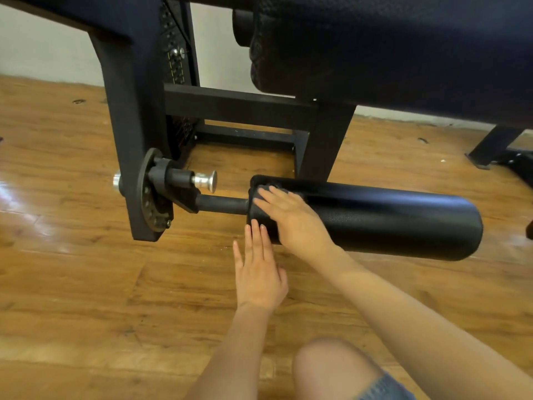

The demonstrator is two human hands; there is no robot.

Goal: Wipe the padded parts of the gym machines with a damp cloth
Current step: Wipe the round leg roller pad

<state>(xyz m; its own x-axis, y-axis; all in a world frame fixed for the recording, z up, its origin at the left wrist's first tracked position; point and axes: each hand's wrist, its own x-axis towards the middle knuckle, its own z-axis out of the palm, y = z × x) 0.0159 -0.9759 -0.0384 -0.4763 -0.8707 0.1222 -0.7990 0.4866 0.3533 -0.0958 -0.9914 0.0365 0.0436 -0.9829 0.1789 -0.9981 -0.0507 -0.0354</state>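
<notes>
A black cylindrical roller pad (389,220) sticks out to the right from the machine's lower arm, just above the floor. A dark cloth (266,188) lies over the pad's left end. My right hand (292,216) lies flat on that end with straight fingers and presses the cloth against the pad. Most of the cloth is hidden under the hand. My left hand (258,269) is just below and in front of the pad's left end, fingers straight and together, fingertips at the pad's lower edge. It holds nothing.
The black steel frame post (129,111) stands at the left, with a round adjuster plate and a silver pull pin (205,181). A large black seat pad (403,53) overhangs at the top right. Wood floor (86,284) lies all around; my bare knee (331,368) is at the bottom.
</notes>
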